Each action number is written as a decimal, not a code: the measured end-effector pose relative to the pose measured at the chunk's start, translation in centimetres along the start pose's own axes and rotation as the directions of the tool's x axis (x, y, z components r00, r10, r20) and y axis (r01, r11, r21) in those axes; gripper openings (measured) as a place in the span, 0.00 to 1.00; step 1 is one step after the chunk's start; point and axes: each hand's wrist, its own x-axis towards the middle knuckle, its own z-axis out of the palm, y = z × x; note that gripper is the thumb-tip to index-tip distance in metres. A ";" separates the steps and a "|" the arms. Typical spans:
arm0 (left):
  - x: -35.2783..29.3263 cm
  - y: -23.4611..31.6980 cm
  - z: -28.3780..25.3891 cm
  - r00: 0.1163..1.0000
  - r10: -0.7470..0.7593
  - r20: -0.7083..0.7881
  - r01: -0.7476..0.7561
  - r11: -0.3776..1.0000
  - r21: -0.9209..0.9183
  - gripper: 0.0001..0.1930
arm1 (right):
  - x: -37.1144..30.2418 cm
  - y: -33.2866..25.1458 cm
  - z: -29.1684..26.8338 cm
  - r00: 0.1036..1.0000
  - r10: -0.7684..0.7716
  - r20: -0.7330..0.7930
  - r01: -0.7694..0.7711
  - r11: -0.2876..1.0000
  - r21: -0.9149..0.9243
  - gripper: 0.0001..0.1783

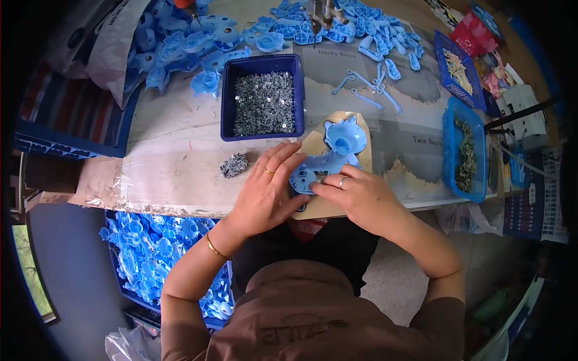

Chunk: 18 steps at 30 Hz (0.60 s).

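Note:
A light blue plastic toy shell half (pixel 344 139), shaped like an animal with a rounded head, lies hollow side up on a tan backing piece (pixel 316 141) near the table's front edge. My left hand (pixel 265 189) lies along the shell's left side, fingers stretched out, thumb close to its lower edge. My right hand (pixel 364 195) is closed over the shell's lower right part, thumb and fingertips pressed to it. Whether a tiny part sits under those fingertips is hidden. Left of my left hand is a small heap of screws (pixel 233 165).
A dark blue bin (pixel 226 114) of small screws stands ahead. Blue shells (pixel 205 81) pile up far left, smaller parts (pixel 367 27) at the back. Several thin blue pieces (pixel 364 99) lie right of centre. A blue basket (pixel 478 174) stands right; a crate of shells (pixel 162 246) sits below left.

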 end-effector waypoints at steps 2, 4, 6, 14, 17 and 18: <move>0.1 0.1 -0.3 1.000 -0.010 0.019 0.009 1.000 0.018 0.36 | 0.3 -0.3 0.0 1.000 0.020 0.021 -0.019 0.999 -0.050 0.15; 0.3 0.4 -0.6 0.996 -0.014 0.088 0.006 0.997 0.082 0.36 | 0.5 -0.2 0.0 1.000 0.014 0.020 -0.014 1.000 -0.027 0.15; 0.4 0.2 -0.7 0.996 -0.011 0.091 0.005 0.998 0.070 0.36 | 0.6 -0.2 0.0 0.999 0.014 0.041 -0.012 0.999 -0.037 0.15; 0.9 0.9 -0.6 0.980 0.053 0.193 -0.085 0.983 0.161 0.32 | 0.8 2.5 -1.7 0.983 -0.178 0.039 0.175 0.982 0.076 0.15; 0.3 1.3 -0.7 0.980 -0.032 0.198 -0.007 0.981 0.193 0.29 | 1.3 6.6 -4.5 0.951 0.309 0.000 -0.301 0.925 0.231 0.09; 0.4 1.6 -0.6 0.979 -0.020 0.203 -0.019 0.981 0.191 0.29 | 1.7 8.5 -4.9 0.878 0.474 -0.061 -0.467 0.878 0.105 0.08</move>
